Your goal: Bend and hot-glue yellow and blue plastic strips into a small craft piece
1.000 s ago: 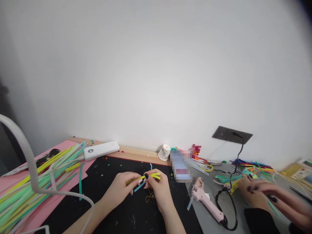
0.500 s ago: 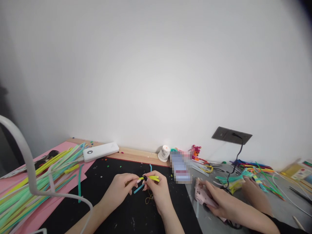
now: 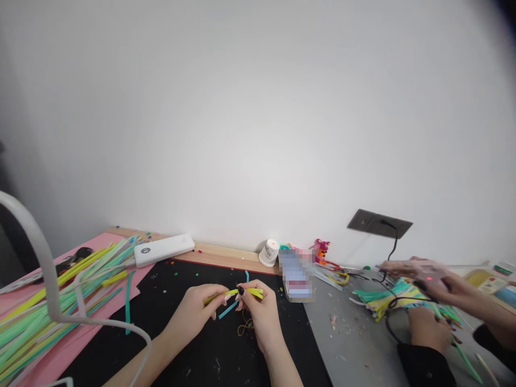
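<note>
You seem to be at a shaping step, working a small bundle of yellow strips [image 3: 255,293] over the black mat [image 3: 177,344] on the counter [image 3: 226,256]. The fingers of your left hand [image 3: 195,309] are pinched narrow towards one end, and those of your right hand [image 3: 260,312] close tightly near the other, thumb on top. The next move, I judge, calls for a firm hold on the right while the left bends or slides along the strips. The bundle looks soft, bright and slightly arched, darker at the left, fanning into a few loose tips past your right thumb. A blue strip [image 3: 228,310] slants behind your right fingers; whether they grip it too, I cannot tell. A thin tan cord [image 3: 243,328] shows as a loose loop near your right hand, and I cannot tell what it joins
</note>
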### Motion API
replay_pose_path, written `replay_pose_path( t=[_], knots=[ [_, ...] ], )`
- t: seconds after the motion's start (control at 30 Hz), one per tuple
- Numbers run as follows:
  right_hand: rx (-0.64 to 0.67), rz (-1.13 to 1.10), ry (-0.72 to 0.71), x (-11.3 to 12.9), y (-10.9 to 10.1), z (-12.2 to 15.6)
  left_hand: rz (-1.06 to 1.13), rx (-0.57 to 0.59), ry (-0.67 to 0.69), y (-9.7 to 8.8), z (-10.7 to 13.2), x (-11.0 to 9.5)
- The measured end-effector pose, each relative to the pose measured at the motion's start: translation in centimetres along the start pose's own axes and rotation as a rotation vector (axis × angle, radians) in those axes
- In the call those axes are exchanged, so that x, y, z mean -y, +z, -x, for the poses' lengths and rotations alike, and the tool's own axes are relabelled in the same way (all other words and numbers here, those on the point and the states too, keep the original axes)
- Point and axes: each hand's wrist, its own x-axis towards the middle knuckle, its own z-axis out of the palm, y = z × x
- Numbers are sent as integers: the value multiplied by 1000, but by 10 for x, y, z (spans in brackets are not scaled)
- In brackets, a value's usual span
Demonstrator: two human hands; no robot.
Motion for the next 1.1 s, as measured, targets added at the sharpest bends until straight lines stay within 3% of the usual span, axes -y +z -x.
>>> replay_pose_path(
  t=[1.1],
  knots=[
    [22, 66, -45, 1, -2, 1, 17, -30, -69, 2, -1, 4]
  ],
)
